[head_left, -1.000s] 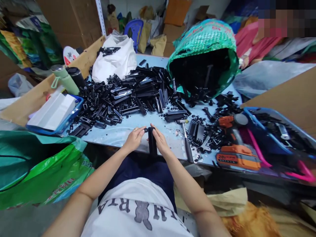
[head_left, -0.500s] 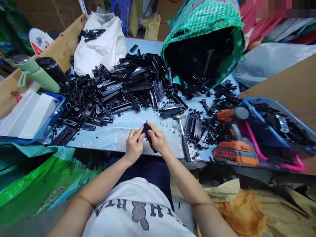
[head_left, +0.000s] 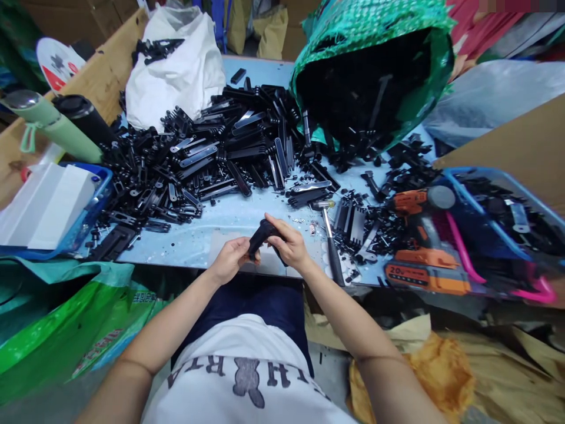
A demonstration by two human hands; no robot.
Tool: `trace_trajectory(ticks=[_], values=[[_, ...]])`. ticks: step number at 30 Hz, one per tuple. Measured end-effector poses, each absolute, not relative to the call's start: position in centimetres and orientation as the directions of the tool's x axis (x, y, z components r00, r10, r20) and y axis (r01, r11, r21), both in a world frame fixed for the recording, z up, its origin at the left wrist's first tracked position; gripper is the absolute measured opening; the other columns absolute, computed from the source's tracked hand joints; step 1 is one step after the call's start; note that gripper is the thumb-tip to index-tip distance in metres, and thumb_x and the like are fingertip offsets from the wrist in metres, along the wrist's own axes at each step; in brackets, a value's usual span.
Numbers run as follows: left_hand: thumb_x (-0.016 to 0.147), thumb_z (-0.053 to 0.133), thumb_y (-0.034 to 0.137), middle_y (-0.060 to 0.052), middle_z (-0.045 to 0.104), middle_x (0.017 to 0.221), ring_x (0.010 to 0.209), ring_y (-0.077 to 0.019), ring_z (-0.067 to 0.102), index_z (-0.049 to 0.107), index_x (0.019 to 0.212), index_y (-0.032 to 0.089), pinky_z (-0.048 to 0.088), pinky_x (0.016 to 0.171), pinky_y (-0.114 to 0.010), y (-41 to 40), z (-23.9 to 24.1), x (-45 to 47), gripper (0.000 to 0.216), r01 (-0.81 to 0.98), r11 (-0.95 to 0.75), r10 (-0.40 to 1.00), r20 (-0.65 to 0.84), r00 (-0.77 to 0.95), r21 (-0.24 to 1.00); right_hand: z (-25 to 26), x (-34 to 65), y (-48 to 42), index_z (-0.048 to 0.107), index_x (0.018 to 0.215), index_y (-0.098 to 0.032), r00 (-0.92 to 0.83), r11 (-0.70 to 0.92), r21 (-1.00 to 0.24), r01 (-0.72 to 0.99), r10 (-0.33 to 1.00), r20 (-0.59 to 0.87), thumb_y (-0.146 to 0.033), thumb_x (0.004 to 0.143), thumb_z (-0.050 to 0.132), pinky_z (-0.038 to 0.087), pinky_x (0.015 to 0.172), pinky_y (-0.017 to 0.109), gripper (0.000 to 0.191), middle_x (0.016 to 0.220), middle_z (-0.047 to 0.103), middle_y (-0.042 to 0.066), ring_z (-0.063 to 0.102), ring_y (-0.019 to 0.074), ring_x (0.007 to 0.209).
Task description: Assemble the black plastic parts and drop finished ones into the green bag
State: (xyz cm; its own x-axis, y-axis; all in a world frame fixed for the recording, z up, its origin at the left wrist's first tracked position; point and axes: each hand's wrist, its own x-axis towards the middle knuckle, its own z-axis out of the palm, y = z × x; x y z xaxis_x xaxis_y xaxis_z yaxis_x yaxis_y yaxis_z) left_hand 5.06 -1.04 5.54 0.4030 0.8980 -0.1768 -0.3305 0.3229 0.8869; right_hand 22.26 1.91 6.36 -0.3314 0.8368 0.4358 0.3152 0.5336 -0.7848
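Both hands grip one black hinged plastic part [head_left: 262, 233] above the near edge of the blue table [head_left: 185, 247]. My left hand [head_left: 232, 259] is closed around its left arm. My right hand [head_left: 289, 242] holds the right arm, with fingers over the top joint. The part is bent into an upside-down V, its two arms spread apart; the fingers cover some of it. To the right of my right hand lies a hammer [head_left: 331, 250] with a black handle. Beyond the hands spreads a heap of black plastic parts [head_left: 238, 144], some with metal strips.
An orange cordless drill [head_left: 426, 259] stands on the right by a blue basket [head_left: 498, 227] of black parts. A green woven sack [head_left: 366, 35] lies open at the back, next to a white bag [head_left: 176, 76]. On the left are a green bottle [head_left: 66, 129] and a black tumbler [head_left: 86, 118].
The black part has gone from folded together to spread into a bent shape. My left hand has moved left and down, my right hand slightly right. The whole view has shifted a little.
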Motion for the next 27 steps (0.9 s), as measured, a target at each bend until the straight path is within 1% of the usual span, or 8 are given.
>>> trace_trajectory(ticks=[3, 6, 9, 12, 15, 18, 22, 27], values=[[0.071, 0.063, 0.058, 0.002, 0.051, 0.052, 0.042, -0.0055, 0.044, 0.058, 0.083, 0.012, 0.03, 0.041, -0.017, -1.1, 6.3, 4.5, 0.048, -0.302, 0.44, 0.849, -0.282, 0.446, 0.846, 6.6, 22.7, 2.1, 0.046, 0.133, -0.019, -0.364, 0.535, -0.779, 0.328, 0.832, 0.419, -0.048, 0.09, 0.041, 0.049, 0.076, 0.034, 0.052, 0.091, 0.06, 0.007, 0.058, 0.0179, 0.081], [0.07, 0.064, 0.059, 0.006, 0.045, 0.045, 0.033, -0.0012, 0.027, 0.057, 0.079, 0.012, 0.013, 0.036, -0.016, -1.3, 7.0, 3.6, 0.048, -0.206, 0.489, 0.81, -0.354, 0.466, 0.848, 7.0, 22.9, 1.9, 0.045, 0.133, -0.02, -0.413, 0.571, -0.738, 0.359, 0.806, 0.424, -0.051, 0.087, 0.045, 0.049, 0.077, 0.033, 0.056, 0.097, 0.061, 0.008, 0.059, 0.0186, 0.085], [0.071, 0.061, 0.061, 0.008, 0.037, 0.041, 0.033, -0.0011, 0.019, 0.054, 0.073, 0.014, 0.009, 0.036, -0.018, -2.2, 7.7, 2.1, 0.048, -0.076, 0.559, 0.702, -0.422, 0.574, 0.826, 7.9, 23.6, 0.8, 0.044, 0.132, -0.019, -0.574, 0.644, -0.648, 0.407, 0.732, 0.368, -0.051, 0.084, 0.05, 0.048, 0.078, 0.031, 0.058, 0.102, 0.061, 0.01, 0.059, 0.0194, 0.09], [0.072, 0.058, 0.061, 0.009, 0.032, 0.039, 0.034, -0.0022, 0.016, 0.049, 0.065, 0.016, 0.007, 0.037, -0.019, -3.6, 8.4, 0.5, 0.047, 0.144, 0.56, 0.594, -0.516, 0.617, 0.816, 9.6, 24.5, -1.3, 0.047, 0.128, -0.016, -0.79, 0.764, -0.47, 0.443, 0.58, 0.198, -0.045, 0.088, 0.047, 0.047, 0.068, 0.028, 0.05, 0.089, 0.061, 0.009, 0.059, 0.018, 0.08], [0.075, 0.055, 0.062, 0.007, 0.035, 0.042, 0.037, -0.0035, 0.019, 0.043, 0.06, 0.017, 0.009, 0.039, -0.02, -4.7, 9.2, -0.8, 0.048, 0.313, 0.49, 0.502, -0.557, 0.662, 0.814, 10.7, 25.6, -3.6, 0.049, 0.125, -0.015, -0.85, 0.813, -0.362, 0.456, 0.518, 0.094, -0.047, 0.087, 0.048, 0.046, 0.064, 0.027, 0.05, 0.082, 0.059, 0.008, 0.058, 0.0174, 0.074], [0.073, 0.055, 0.063, 0.006, 0.034, 0.043, 0.038, -0.0051, 0.02, 0.045, 0.06, 0.018, 0.011, 0.04, -0.021, -5.0, 10.0, -3.0, 0.048, 0.405, 0.428, 0.488, -0.584, 0.649, 0.808, 11.1, 28.0, -4.6, 0.052, 0.12, -0.016, -0.772, 0.73, -0.388, 0.563, 0.632, 0.069, -0.044, 0.087, 0.049, 0.046, 0.066, 0.026, 0.043, 0.083, 0.06, 0.008, 0.058, 0.0162, 0.075], [0.072, 0.053, 0.065, 0.005, 0.034, 0.047, 0.041, -0.0069, 0.024, 0.051, 0.062, 0.019, 0.016, 0.041, -0.02, -4.5, 10.7, -4.8, 0.047, 0.487, 0.335, 0.62, -0.578, 0.531, 0.807, 11.7, 31.4, -5.0, 0.052, 0.115, -0.016, -0.432, 0.378, -0.511, 0.772, 0.902, 0.016, -0.042, 0.084, 0.055, 0.047, 0.072, 0.028, 0.041, 0.094, 0.063, 0.01, 0.061, 0.0184, 0.083], [0.078, 0.052, 0.054, 0.004, 0.041, 0.053, 0.05, -0.009, 0.036, 0.056, 0.066, 0.015, 0.028, 0.049, -0.021, -5.1, 10.6, 1.9, 0.041, 0.5, 0.133, 0.644, -0.459, 0.613, 0.856, 12.9, 27.9, -5.5, 0.052, 0.116, -0.018, -0.662, 0.413, -0.768, 0.489, 0.75, -0.018, -0.04, 0.074, 0.067, 0.046, 0.077, 0.023, 0.05, 0.105, 0.063, 0.006, 0.06, 0.0156, 0.09]])
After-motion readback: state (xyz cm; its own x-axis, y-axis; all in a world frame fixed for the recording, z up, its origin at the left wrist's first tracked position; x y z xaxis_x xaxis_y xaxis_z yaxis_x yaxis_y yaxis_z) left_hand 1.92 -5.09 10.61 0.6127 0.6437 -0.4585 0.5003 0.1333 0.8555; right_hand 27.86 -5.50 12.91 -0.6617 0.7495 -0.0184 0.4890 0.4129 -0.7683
